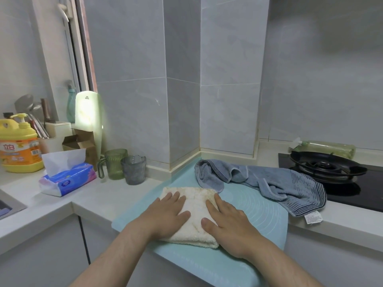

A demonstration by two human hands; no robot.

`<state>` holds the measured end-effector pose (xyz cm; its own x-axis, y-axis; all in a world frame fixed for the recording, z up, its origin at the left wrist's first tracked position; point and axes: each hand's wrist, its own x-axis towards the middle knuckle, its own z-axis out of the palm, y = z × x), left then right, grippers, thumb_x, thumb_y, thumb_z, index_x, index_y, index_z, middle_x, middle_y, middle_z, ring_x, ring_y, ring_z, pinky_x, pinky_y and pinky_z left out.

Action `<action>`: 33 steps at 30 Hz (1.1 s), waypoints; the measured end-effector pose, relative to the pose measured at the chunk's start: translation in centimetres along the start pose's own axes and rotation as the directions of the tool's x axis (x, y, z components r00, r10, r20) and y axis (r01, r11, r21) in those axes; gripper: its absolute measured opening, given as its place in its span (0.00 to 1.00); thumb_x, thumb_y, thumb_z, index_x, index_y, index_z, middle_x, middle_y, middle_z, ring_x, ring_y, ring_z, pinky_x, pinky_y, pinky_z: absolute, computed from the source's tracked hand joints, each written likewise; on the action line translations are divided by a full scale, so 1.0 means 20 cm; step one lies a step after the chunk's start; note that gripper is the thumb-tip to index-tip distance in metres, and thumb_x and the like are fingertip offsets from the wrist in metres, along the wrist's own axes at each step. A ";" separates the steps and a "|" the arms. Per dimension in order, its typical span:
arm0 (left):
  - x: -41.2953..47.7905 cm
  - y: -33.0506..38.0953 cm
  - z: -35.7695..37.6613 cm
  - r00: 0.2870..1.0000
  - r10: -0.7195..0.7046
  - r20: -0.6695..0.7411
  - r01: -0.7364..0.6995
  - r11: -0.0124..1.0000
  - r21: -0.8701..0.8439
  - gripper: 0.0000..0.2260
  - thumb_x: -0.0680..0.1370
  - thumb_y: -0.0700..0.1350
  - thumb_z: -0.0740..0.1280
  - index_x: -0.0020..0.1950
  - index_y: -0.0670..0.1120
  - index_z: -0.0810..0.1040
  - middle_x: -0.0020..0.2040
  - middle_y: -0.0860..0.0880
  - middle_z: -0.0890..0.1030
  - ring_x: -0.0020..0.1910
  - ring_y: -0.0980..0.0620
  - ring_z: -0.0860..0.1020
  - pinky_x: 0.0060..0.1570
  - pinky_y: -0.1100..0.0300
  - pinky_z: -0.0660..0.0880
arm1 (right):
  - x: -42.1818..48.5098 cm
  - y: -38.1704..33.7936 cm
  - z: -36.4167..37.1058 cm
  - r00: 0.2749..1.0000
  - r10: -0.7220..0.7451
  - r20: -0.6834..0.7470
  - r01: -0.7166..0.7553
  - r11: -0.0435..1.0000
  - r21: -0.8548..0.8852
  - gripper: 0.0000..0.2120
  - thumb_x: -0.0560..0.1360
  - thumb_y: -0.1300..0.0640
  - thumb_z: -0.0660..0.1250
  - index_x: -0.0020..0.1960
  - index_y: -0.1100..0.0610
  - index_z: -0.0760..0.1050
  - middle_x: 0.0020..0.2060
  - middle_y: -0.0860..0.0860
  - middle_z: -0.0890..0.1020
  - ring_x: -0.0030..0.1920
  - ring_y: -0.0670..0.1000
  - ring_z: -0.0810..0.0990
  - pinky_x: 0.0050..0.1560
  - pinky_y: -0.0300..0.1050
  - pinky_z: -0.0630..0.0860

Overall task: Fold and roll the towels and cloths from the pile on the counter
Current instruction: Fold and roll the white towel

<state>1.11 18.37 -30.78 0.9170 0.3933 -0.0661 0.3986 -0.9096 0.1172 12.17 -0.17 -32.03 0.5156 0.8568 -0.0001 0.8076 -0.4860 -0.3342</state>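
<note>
Head view: a crumpled blue-grey striped towel [269, 183] lies far-right of the folded cream terry towel [196, 206], whose long axis runs near-to-far. Grip released, the left hand [167, 214] and right hand [228, 220] press it flat-fingered.

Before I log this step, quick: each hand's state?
Left hand: open, pressing flat on the folded cream towel.
Right hand: open, pressing flat on it too.

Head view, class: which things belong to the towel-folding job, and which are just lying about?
Job: folded cream towel; left hand and right hand pressing it; crumpled blue towel; teal mat.
Lying about: tissue pack; green cup; grey cup; detergent bottle; gas burner.
</note>
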 end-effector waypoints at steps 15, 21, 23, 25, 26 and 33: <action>0.01 -0.02 0.01 0.999 -0.022 -0.025 0.019 0.992 -0.127 0.28 0.83 0.55 0.48 0.80 0.48 0.44 0.80 0.51 0.42 0.78 0.54 0.41 0.76 0.54 0.41 | 0.12 -0.03 -0.05 0.997 0.028 0.071 -0.027 1.000 -0.007 0.30 0.82 0.40 0.45 0.80 0.50 0.41 0.78 0.44 0.40 0.77 0.45 0.36 0.77 0.46 0.40; 0.02 -0.02 0.00 1.000 -0.014 -0.011 0.012 0.986 -0.163 0.26 0.83 0.52 0.47 0.80 0.48 0.45 0.80 0.50 0.43 0.79 0.54 0.42 0.76 0.53 0.42 | 0.09 -0.02 -0.03 0.994 0.095 -0.054 -0.087 0.986 0.140 0.30 0.81 0.40 0.50 0.79 0.50 0.51 0.78 0.43 0.52 0.78 0.47 0.49 0.77 0.45 0.51; 0.02 -0.02 0.01 0.999 -0.023 -0.035 0.016 0.982 -0.186 0.26 0.83 0.51 0.48 0.80 0.48 0.46 0.80 0.51 0.44 0.79 0.54 0.43 0.76 0.54 0.43 | 0.10 -0.03 -0.02 0.945 0.241 -0.223 -0.209 0.965 0.156 0.24 0.79 0.40 0.54 0.67 0.53 0.70 0.67 0.46 0.72 0.67 0.52 0.69 0.66 0.47 0.68; 0.01 -0.03 0.02 0.997 -0.035 -0.068 0.018 0.973 -0.228 0.26 0.83 0.51 0.48 0.80 0.48 0.47 0.80 0.51 0.45 0.79 0.55 0.44 0.76 0.55 0.43 | 0.09 -0.07 -0.03 0.882 0.358 -0.306 -0.318 0.932 0.173 0.17 0.77 0.41 0.56 0.43 0.53 0.73 0.44 0.48 0.76 0.47 0.51 0.73 0.48 0.45 0.72; 0.00 -0.03 0.02 0.995 -0.044 -0.085 0.020 0.963 -0.267 0.25 0.83 0.50 0.49 0.80 0.49 0.48 0.80 0.52 0.46 0.79 0.55 0.45 0.76 0.55 0.43 | 0.09 -0.09 -0.04 0.879 0.380 -0.289 -0.330 0.921 0.208 0.17 0.77 0.41 0.56 0.37 0.53 0.69 0.38 0.48 0.73 0.40 0.50 0.72 0.40 0.44 0.70; -0.08 -0.08 0.03 0.938 -0.281 -0.206 0.006 0.605 -0.796 0.20 0.79 0.40 0.60 0.72 0.49 0.71 0.72 0.52 0.71 0.69 0.53 0.69 0.69 0.60 0.63 | 0.08 -0.26 -0.09 0.926 0.375 -0.037 -0.259 0.704 0.662 0.22 0.71 0.56 0.64 0.63 0.51 0.63 0.50 0.48 0.76 0.51 0.51 0.77 0.53 0.49 0.77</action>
<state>-0.98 19.18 -31.53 0.7508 0.6515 0.1091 0.2581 -0.4413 0.8594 9.32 3.33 -28.64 0.7913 0.6048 -0.0903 0.2456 -0.4496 -0.8588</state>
